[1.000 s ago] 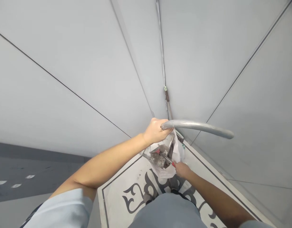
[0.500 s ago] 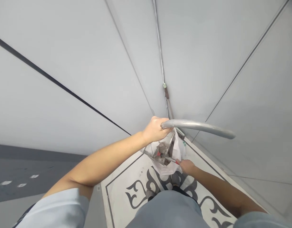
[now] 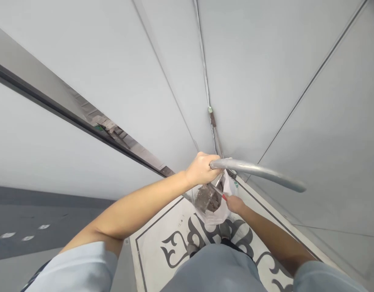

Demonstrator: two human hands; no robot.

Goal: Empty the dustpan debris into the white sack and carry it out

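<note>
My left hand is closed around a silver metal pole, whose free end points right. Below it, a white plastic bag with greyish-brown debris inside stands open on the floor. A grey, dirt-smeared pan is at the bag's mouth; whether the pole joins it is hidden. My right hand is closed on a thin metal-shafted tool with a red part beside the fingers. The tool's far end is hidden behind my left hand.
A long-handled tool leans in the corner between grey wall panels. At left, a gap beside a dark-edged panel shows a space with brick-like pieces beyond. My feet stand on a white floor with dark scrollwork.
A gap has opened along the dark-edged panel at left. My right hand has moved slightly up and left, swinging its tool upward. The pole in my left hand has shifted slightly down and right.
</note>
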